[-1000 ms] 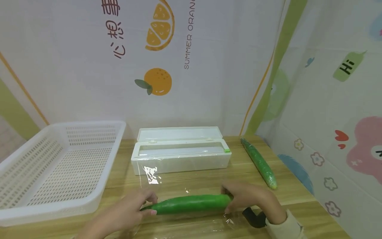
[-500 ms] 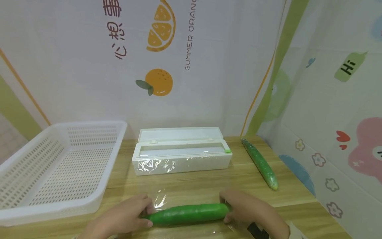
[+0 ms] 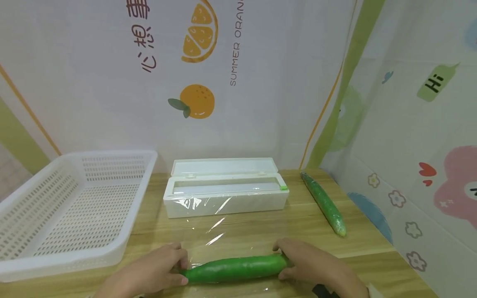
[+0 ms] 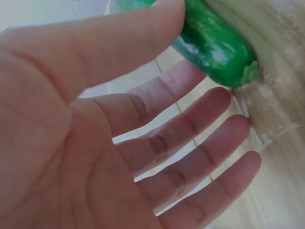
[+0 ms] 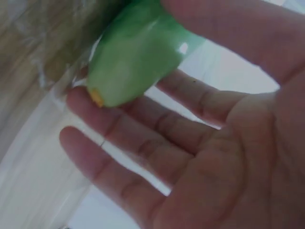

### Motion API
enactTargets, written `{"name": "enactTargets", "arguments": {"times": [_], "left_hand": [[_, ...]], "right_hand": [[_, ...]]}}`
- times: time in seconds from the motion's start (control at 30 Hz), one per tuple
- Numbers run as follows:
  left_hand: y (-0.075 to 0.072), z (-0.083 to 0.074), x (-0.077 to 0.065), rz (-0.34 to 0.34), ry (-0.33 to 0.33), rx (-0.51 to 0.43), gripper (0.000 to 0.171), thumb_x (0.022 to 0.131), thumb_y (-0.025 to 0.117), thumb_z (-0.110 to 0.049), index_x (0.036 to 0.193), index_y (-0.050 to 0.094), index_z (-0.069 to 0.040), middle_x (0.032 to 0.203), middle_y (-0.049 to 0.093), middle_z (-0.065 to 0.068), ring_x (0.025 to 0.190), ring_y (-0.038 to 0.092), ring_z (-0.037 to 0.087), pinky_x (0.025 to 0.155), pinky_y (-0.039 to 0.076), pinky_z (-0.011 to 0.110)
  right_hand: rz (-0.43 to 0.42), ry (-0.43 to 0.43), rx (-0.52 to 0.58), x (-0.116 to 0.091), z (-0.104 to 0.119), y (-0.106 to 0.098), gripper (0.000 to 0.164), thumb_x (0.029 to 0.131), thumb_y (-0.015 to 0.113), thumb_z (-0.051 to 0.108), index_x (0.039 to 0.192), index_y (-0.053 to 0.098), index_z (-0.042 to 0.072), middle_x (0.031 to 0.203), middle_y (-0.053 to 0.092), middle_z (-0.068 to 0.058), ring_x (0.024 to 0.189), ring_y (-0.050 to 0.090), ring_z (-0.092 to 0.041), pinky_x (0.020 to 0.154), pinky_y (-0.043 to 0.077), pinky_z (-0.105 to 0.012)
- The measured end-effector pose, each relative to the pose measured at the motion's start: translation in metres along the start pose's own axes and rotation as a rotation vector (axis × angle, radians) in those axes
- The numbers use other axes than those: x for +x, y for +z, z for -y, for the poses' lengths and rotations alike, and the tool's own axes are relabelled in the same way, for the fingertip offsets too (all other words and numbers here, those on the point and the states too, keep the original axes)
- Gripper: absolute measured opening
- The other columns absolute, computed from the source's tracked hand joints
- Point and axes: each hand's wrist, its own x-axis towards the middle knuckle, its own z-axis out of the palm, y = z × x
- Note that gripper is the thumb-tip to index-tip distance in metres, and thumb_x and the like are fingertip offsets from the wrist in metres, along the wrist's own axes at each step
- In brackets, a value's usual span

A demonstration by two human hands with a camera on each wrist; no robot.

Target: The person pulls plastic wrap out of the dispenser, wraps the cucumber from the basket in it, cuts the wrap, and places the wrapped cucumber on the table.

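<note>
A wooden table (image 3: 261,231) is carrying everything here. Biggest thing on it is a white perforated basket (image 3: 74,207), sitting well off to the left of the cucumber being handled. Next is a white cling film dispenser box (image 3: 225,192) with its lid up, sitting behind that cucumber, and a clear sheet of cling film (image 3: 212,234) is running from the box's front down onto the table and under the cucumber. A second cucumber (image 3: 323,203), already looking wrapped and shiny, is lying at an angle behind and to the right of the first one, well apart from it.

The main cucumber (image 3: 235,269) is lying crosswise at the near edge of the table, on the film. The left hand (image 3: 156,271) is touching its left end with thumb on top and fingers (image 4: 200,133) spread out fairly straight beside the tip, so more resting against it than clamping. The right hand (image 3: 311,263) is doing the mirror of that at the right end, thumb over the top, fingers (image 5: 143,138) loose and extended under the tip, not wrapped round it. Film is crinkling at both ends of the cucumber in the wrist views
</note>
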Motion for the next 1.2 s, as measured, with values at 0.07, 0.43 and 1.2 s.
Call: {"name": "enactTargets", "arguments": {"times": [0.07, 0.43, 1.2], "left_hand": [[0.0, -0.001, 0.0, -0.003, -0.001, 0.01, 0.018, 0.078, 0.071, -0.033, 0.084, 0.057, -0.023, 0.082, 0.043, -0.014, 0.071, 0.038, -0.003, 0.06, 0.039, 0.021], [-0.001, -0.004, -0.002, 0.011, -0.063, -0.006, 0.017, 0.079, 0.07, -0.034, 0.085, 0.058, -0.022, 0.082, 0.044, -0.013, 0.067, 0.039, -0.003, 0.058, 0.039, 0.02], [-0.001, -0.012, 0.001, -0.024, 0.023, -0.025, 0.018, 0.085, 0.065, -0.029, 0.093, 0.049, -0.025, 0.09, 0.041, -0.013, 0.077, 0.045, -0.003, 0.061, 0.043, 0.02]], "right_hand": [[-0.001, -0.026, -0.045, 0.0, 0.002, 0.002, 0.05, 0.076, 0.075, 0.031, 0.117, 0.053, 0.012, 0.112, 0.056, 0.004, 0.101, 0.055, -0.011, 0.084, 0.049, -0.033], [-0.259, -0.468, -0.344, 0.006, 0.022, 0.02, 0.024, 0.079, 0.068, 0.015, 0.094, 0.053, 0.026, 0.108, 0.047, 0.008, 0.099, 0.045, -0.009, 0.084, 0.046, -0.027], [-0.503, -0.694, -0.592, 0.017, 0.022, 0.045, 0.015, 0.072, 0.072, 0.026, 0.068, 0.058, 0.029, 0.113, 0.052, 0.0, 0.102, 0.046, -0.015, 0.086, 0.045, -0.032]]}}
